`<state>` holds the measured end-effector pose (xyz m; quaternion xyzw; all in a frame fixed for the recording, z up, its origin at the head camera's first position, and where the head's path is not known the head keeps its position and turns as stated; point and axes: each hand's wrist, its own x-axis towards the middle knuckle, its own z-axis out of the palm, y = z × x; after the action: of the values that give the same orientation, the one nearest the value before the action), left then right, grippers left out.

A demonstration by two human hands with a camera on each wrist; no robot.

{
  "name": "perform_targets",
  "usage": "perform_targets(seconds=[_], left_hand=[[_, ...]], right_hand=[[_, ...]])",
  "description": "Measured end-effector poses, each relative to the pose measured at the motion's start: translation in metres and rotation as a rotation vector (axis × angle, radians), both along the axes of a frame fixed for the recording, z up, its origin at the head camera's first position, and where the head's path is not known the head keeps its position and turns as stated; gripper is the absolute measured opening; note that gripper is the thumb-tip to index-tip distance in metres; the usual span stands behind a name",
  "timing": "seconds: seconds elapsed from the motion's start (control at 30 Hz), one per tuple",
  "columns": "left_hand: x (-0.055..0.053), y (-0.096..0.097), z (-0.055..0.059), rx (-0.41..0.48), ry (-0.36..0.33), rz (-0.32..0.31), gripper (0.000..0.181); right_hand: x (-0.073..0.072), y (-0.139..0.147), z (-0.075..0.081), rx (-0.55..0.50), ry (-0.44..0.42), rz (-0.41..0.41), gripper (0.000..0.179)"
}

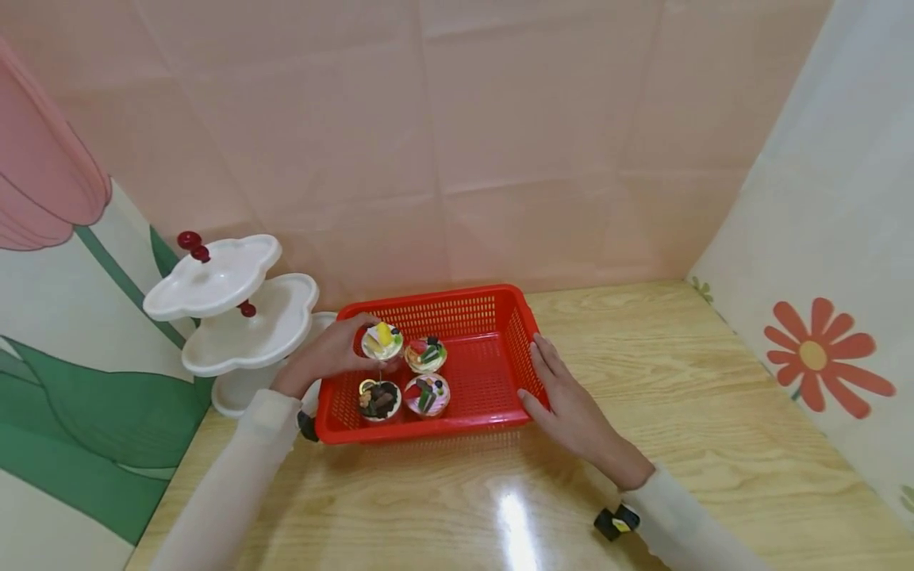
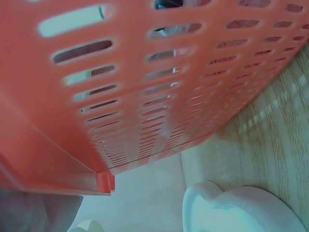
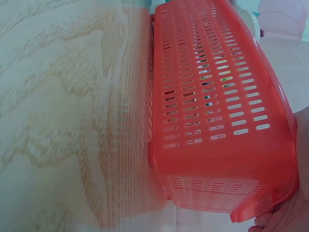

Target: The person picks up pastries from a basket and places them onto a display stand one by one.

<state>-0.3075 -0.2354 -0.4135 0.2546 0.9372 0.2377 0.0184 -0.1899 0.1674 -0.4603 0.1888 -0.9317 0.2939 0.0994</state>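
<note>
In the head view, a red plastic basket (image 1: 481, 381) with slotted walls holds several cupcakes in its left half. My left hand (image 1: 336, 349) reaches over the left rim and grips a cupcake with yellow fruit on white cream (image 1: 383, 339) between thumb and fingers. Close by it are a chocolate-topped cupcake (image 1: 379, 400), a pink-creamed cupcake (image 1: 427, 395) and another fruit-topped cupcake (image 1: 425, 354). My right hand (image 1: 571, 400) holds the basket's front right corner, thumb over the rim and fingers along the outer side. The right wrist view shows its fingertips (image 3: 263, 221) at the basket's corner.
A white tiered stand (image 1: 246, 329) with red knobs stands left of the basket, close to the left forearm. The basket sits on a wood-grain table (image 1: 643, 349). A pink backdrop (image 1: 514, 143) rises behind, and flower-printed sheets (image 1: 842, 238) flank the sides.
</note>
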Motion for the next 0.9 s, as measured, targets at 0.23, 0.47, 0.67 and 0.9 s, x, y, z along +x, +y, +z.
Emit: perform_targets(seconds=[0.23,0.47,0.67,0.9], left_hand=[[0.006,-0.003,0.003,0.06,0.001,0.035,0.081],[0.014,-0.009,0.004,0.25,-0.086,0.068,0.075],[0.018,-0.013,0.004,0.355,-0.117,0.055,0.07],[0.023,-0.016,0.007,0.454,-0.123,0.052,0.067]], right_hand=[[-0.001,-0.001,0.0,0.0,0.015,0.003,0.077],[-0.001,-0.001,0.0,-0.001,0.012,0.003,0.077],[0.0,-0.001,0.001,-0.009,0.007,0.004,0.077],[0.0,0.0,0.002,-0.008,0.012,0.012,0.077]])
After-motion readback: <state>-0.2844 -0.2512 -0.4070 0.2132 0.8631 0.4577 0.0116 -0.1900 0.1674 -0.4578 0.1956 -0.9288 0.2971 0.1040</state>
